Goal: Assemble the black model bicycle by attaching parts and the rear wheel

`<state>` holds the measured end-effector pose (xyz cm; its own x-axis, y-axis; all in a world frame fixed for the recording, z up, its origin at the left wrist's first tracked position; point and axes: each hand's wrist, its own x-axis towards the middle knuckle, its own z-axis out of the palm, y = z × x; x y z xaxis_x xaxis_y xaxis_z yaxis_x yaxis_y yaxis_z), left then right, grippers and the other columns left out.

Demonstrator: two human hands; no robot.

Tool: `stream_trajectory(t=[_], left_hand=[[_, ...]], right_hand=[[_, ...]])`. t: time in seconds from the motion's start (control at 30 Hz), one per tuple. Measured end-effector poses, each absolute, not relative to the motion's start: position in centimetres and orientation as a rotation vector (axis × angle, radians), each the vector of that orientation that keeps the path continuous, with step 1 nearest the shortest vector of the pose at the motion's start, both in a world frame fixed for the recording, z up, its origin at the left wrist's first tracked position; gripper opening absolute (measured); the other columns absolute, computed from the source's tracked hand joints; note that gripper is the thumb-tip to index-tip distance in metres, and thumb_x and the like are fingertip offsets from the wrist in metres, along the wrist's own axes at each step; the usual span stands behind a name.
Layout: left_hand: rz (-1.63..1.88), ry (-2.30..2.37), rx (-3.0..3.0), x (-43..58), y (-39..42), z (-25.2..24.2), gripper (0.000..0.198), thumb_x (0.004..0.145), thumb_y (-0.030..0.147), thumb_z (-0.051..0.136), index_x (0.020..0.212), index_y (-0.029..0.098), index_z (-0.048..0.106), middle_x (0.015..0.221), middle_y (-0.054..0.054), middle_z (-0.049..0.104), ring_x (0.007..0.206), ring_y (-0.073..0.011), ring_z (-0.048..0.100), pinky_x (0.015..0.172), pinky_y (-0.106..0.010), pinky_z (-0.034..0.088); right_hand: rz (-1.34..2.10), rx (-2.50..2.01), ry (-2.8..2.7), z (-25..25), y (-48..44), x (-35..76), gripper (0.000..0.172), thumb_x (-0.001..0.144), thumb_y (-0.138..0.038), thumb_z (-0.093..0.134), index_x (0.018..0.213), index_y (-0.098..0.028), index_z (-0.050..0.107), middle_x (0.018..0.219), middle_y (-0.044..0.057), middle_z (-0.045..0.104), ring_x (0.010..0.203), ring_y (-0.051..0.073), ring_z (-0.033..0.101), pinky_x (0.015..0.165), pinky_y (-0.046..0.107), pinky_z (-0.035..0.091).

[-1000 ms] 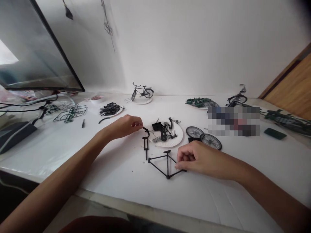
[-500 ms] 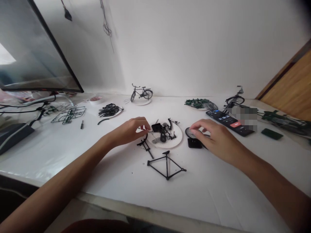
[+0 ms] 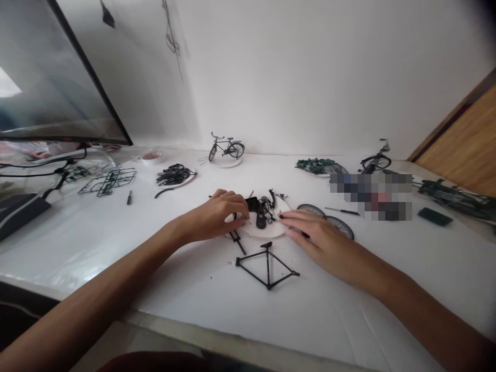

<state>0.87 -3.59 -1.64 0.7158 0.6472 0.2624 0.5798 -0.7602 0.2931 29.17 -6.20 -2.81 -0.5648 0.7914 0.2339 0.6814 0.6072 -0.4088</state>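
Observation:
A white paper plate [image 3: 271,230] holds several small black and metal model-bicycle parts. My left hand [image 3: 219,214] hovers over the plate's left edge with its fingers curled and pinched; what they hold is hidden. A black fork piece [image 3: 235,239] lies just below that hand. My right hand [image 3: 315,235] lies flat by the plate's right edge, fingers stretched toward the parts. A black bicycle frame [image 3: 266,266] lies on the white table in front of both hands. Two spoked wheels [image 3: 341,225] rest to the right, partly hidden by my right hand.
A finished model bicycle [image 3: 227,147] stands at the back on a plate. Another plate of black parts [image 3: 174,175] and green part sprues [image 3: 108,181] lie at left under a monitor [image 3: 50,93]. Green parts [image 3: 318,164], another model bicycle [image 3: 375,160] and a dark green piece [image 3: 436,216] sit at right.
My right hand left the frame, reached over the wheels, then came to the plate's right edge. My left hand moved onto the plate's left side; the fork piece now lies on the table.

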Motion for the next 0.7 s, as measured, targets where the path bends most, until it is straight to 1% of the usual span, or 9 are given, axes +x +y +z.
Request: stream_trajectory(t=[0.1,0.2,0.27,0.33,0.4,0.5,0.6,0.7], left_hand=[[0.526,0.977,2.717,1.2,-3.9,-1.5,0.024,0.098,0.026,0.051,0.117,0.022,0.065,0.118,-0.008,0.068,0.107,-0.0228,0.061,0.099,-0.040,0.037],[0.480,0.912,2.731,1.7,-4.4,-1.6,0.032,0.098,0.028,0.053,0.129,0.024,0.059,0.133,-0.008,0.063,0.121,-0.0244,0.057,0.106,-0.042,0.035],[0.430,0.852,2.737,2.1,-4.6,-1.6,0.035,0.097,0.029,0.055,0.132,0.024,0.058,0.140,-0.008,0.058,0.129,-0.0247,0.053,0.111,-0.043,0.033],[0.396,0.817,2.738,2.2,-4.8,-1.7,0.034,0.096,0.029,0.057,0.130,0.024,0.059,0.143,-0.009,0.056,0.133,-0.0250,0.051,0.112,-0.043,0.033],[0.400,0.824,2.735,2.3,-4.9,-1.6,0.034,0.096,0.027,0.057,0.129,0.024,0.060,0.142,-0.009,0.057,0.130,-0.0251,0.054,0.111,-0.044,0.035],[0.417,0.870,2.728,2.2,-5.0,-1.3,0.034,0.096,0.027,0.057,0.130,0.024,0.059,0.137,-0.007,0.061,0.120,-0.0247,0.061,0.107,-0.044,0.038],[0.401,0.920,2.730,2.1,-5.1,-1.0,0.031,0.097,0.029,0.056,0.126,0.022,0.061,0.132,-0.007,0.064,0.114,-0.0250,0.064,0.102,-0.042,0.042],[0.399,0.943,2.737,1.9,-5.1,-0.9,0.030,0.098,0.031,0.054,0.125,0.022,0.061,0.126,-0.008,0.066,0.108,-0.0246,0.065,0.098,-0.041,0.045]], right_hand=[[0.397,-1.217,-2.408,-2.7,-6.1,29.1,0.039,0.102,-0.034,0.040,0.132,-0.022,0.063,0.138,0.009,0.061,0.131,0.026,0.052,0.111,0.048,0.041],[0.384,-1.237,-2.403,-2.9,-6.1,28.9,0.041,0.102,-0.034,0.040,0.136,-0.022,0.059,0.142,0.008,0.058,0.134,0.024,0.049,0.114,0.046,0.039],[0.356,-1.233,-2.411,-3.2,-6.1,29.0,0.042,0.102,-0.035,0.041,0.139,-0.022,0.056,0.143,0.008,0.057,0.136,0.024,0.048,0.115,0.047,0.038],[0.335,-1.222,-2.434,-3.3,-6.1,29.0,0.043,0.101,-0.035,0.042,0.140,-0.021,0.055,0.143,0.009,0.057,0.136,0.025,0.047,0.115,0.048,0.037],[0.335,-1.227,-2.450,-3.2,-6.3,29.0,0.043,0.101,-0.035,0.042,0.139,-0.020,0.055,0.142,0.010,0.058,0.135,0.026,0.049,0.114,0.048,0.039],[0.369,-1.242,-2.458,-2.9,-6.7,28.7,0.043,0.101,-0.035,0.042,0.140,-0.021,0.055,0.140,0.009,0.059,0.133,0.026,0.051,0.111,0.048,0.042],[0.371,-1.205,-2.484,-2.7,-6.9,28.3,0.042,0.102,-0.036,0.042,0.139,-0.022,0.056,0.140,0.008,0.060,0.133,0.025,0.051,0.113,0.046,0.041],[0.355,-1.184,-2.511,-2.6,-7.0,28.1,0.042,0.101,-0.036,0.043,0.137,-0.019,0.059,0.139,0.008,0.061,0.133,0.024,0.050,0.114,0.044,0.040]])
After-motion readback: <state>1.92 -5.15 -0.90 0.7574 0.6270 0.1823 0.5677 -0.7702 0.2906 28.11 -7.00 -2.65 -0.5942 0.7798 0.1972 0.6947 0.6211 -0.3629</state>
